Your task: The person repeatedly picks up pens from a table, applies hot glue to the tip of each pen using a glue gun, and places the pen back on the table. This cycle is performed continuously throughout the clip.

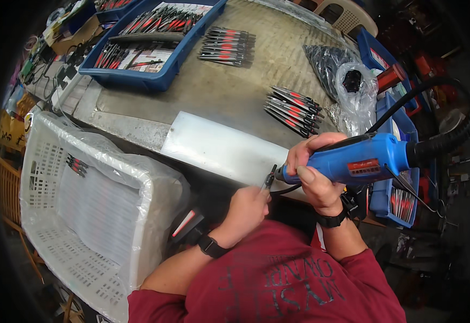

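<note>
Blue power tool [353, 156], nose beside tilted dark pen [270, 178].

My left hand [247, 209] hides the lower end of the pen [269, 180] it grips, and whether the upper end touches the nose of my blue power tool [348, 160] is too small to tell. My right palm is out of sight around that tool. Beside my left wrist, my forearm partly covers a black thing [193, 236] I cannot make out. Beyond my right hand [318, 182], crinkled film blurs what the plastic bag [354, 112] holds. Far ahead of my hands, the top edge cuts off the large blue tray [130, 81] and the beige chair [348, 17].
</note>
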A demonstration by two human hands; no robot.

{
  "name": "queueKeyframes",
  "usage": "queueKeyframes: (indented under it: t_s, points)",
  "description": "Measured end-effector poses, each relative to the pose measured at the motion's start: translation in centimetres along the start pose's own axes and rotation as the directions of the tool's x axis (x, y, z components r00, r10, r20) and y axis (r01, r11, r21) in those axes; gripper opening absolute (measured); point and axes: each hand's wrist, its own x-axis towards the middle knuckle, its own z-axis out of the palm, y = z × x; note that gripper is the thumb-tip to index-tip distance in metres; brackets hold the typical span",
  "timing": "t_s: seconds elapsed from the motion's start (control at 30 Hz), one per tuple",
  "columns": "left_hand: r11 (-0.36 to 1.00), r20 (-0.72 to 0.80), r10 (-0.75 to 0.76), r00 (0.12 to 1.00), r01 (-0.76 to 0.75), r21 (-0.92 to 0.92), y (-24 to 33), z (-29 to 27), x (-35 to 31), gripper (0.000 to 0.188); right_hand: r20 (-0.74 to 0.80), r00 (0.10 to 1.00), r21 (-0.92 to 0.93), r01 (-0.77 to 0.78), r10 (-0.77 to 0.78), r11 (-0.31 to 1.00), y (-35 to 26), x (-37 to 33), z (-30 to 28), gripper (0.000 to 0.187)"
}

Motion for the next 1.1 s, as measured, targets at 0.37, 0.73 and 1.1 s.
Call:
queueKeyframes:
  t_s: [0.37,0.73,1.1]
  points:
    - [0.999,0.002,0.006,1.0,-0.006,-0.036,0.2,0.0,-0.1,0.024,0.027,0.999,-0.12,-0.015,0.019,0.993,0.3,0.1,0.1,0.039]
    - [0.993,-0.114,0.069,0.991,-0.058,0.1,-0.4,0.5,0.0,0.029,0.385,0.916,-0.557,0.131,0.115,0.82,0.5,2.6,0.6,0.027]
    - [0.997,-0.003,-0.061,0.998,0.061,-0.053,0.9,-0.1,-0.7,0.025,-0.069,0.997,-0.034,-0.02,0.018,0.999,0.3,-0.3,-0.5,0.041]
